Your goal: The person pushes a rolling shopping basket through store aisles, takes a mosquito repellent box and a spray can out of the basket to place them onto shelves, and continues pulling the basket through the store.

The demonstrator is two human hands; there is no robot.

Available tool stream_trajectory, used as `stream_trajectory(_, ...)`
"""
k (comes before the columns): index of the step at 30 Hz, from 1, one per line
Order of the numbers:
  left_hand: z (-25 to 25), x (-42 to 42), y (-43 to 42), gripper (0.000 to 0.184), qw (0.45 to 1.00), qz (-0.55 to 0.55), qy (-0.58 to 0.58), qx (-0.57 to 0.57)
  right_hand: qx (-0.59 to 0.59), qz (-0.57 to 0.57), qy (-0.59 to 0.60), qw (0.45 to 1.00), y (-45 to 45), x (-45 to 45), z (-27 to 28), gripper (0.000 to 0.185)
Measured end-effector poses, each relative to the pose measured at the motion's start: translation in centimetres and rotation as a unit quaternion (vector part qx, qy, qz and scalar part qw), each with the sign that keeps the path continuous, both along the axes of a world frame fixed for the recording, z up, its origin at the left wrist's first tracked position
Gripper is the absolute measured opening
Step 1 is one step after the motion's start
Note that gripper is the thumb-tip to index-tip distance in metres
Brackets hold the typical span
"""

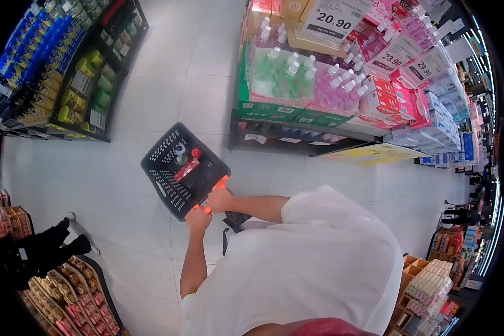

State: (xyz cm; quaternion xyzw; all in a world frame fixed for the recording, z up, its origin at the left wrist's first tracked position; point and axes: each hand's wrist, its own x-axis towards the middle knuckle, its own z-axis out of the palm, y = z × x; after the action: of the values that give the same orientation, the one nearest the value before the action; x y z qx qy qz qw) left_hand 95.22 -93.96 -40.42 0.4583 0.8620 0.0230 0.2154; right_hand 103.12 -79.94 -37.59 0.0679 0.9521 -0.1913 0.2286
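Note:
A dark shopping basket (pixel 161 187) with slotted sides hangs over the floor in front of me. My left hand (pixel 197 219) is closed round its orange handle (pixel 221 182), at the end nearer my body. Higher on the same handle, my right hand (pixel 219 200) also grips with curled fingers. Inside the basket lie a long red packet (pixel 186 169), a small round red item (pixel 196 152) and a container with a white-and-blue top (pixel 180 150), whose kind I cannot make out. Part of the handle is hidden under my fingers.
A display of pump bottles (pixel 288 75) in green and pink, with price signs (pixel 334 20), stands ahead on the right. A shelf of canned or tubbed goods (pixel 84 84) is at the upper left. A person in dark clothes (pixel 45 249) stands at left by snack shelves (pixel 75 299).

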Motion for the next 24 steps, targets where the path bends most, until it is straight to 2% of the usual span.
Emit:
stream_trajectory(10, 1.0, -10.3, 3.8, 0.025, 0.999, -0.044, 0.017, 0.002, -0.03, -0.056, 0.025, 0.998, 2.5, -8.6, -1.5, 0.016)
stream_trajectory(16, -0.7, -16.8, 5.2, 0.03, 0.995, -0.096, 0.009, 0.018, -0.02, -0.107, 0.076, 0.991, 3.4, -13.2, -2.5, 0.017)
stream_trajectory(23, 0.2, -24.2, 9.3, 0.024, 0.99, -0.139, 0.009, 0.02, 0.0, -0.148, 0.059, 0.987, 6.1, -19.6, -2.9, 0.015)
stream_trajectory(24, 0.4, -25.2, 9.9, 0.025, 0.986, -0.151, 0.002, 0.071, 0.001, -0.152, 0.055, 0.987, 6.8, -20.5, -2.5, 0.015)
